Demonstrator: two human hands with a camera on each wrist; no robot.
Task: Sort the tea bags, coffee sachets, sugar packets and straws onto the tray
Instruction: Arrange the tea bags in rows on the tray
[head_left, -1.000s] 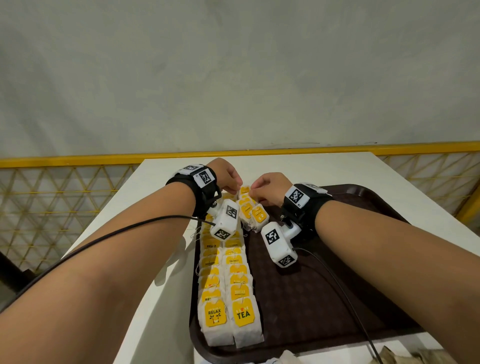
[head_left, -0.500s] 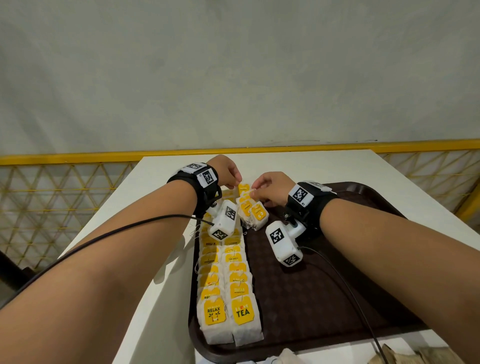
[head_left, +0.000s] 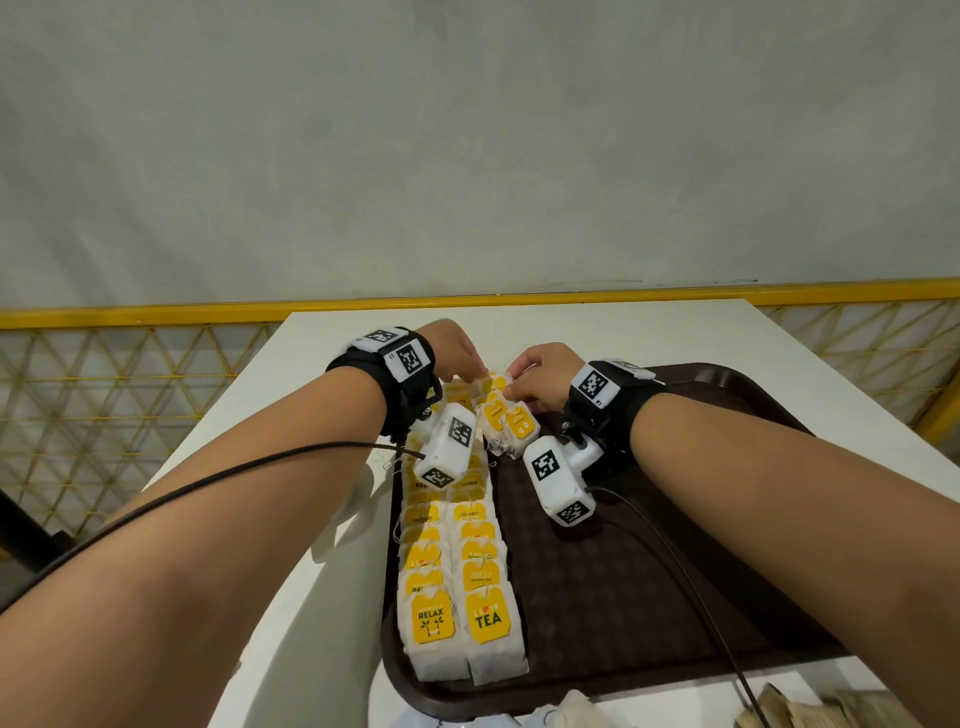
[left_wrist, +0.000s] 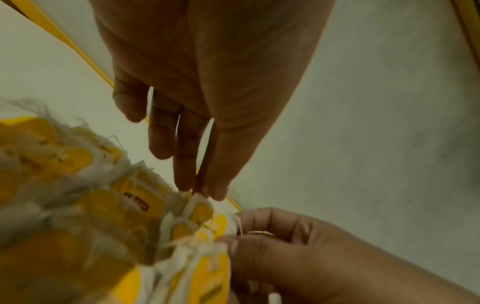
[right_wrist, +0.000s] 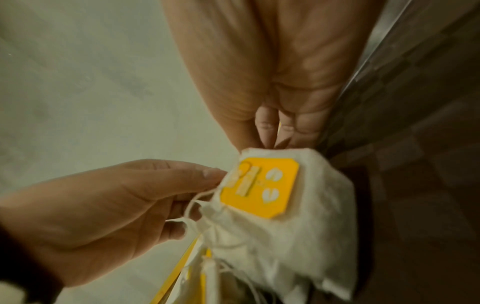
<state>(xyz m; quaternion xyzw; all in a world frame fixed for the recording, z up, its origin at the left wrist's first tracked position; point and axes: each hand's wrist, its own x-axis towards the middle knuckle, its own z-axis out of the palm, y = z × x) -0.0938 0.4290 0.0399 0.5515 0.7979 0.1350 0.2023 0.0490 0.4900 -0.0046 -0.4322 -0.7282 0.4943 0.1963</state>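
Two rows of white tea bags (head_left: 457, 561) with yellow tags lie along the left side of the brown tray (head_left: 649, 571). At the far end of the rows both hands meet. My right hand (head_left: 511, 387) pinches the tops of a small bunch of tea bags (head_left: 506, 423), which hangs tilted over the tray. In the right wrist view the right hand (right_wrist: 272, 139) grips the top edge of a tagged tea bag (right_wrist: 259, 185). My left hand (head_left: 475, 371) pinches a tea bag top (left_wrist: 200, 207) between thumb and fingertips (left_wrist: 218, 191), right beside the bunch.
The tray lies on a white table (head_left: 322, 519) near its front edge. A yellow lattice railing (head_left: 130, 395) and a grey wall stand behind. Brown paper packets (head_left: 810, 712) and something white (head_left: 571, 712) lie at the near edge. Cables run along both forearms.
Both hands have stayed together at the far end of the rows. The bunch in the right hand has shifted only slightly.
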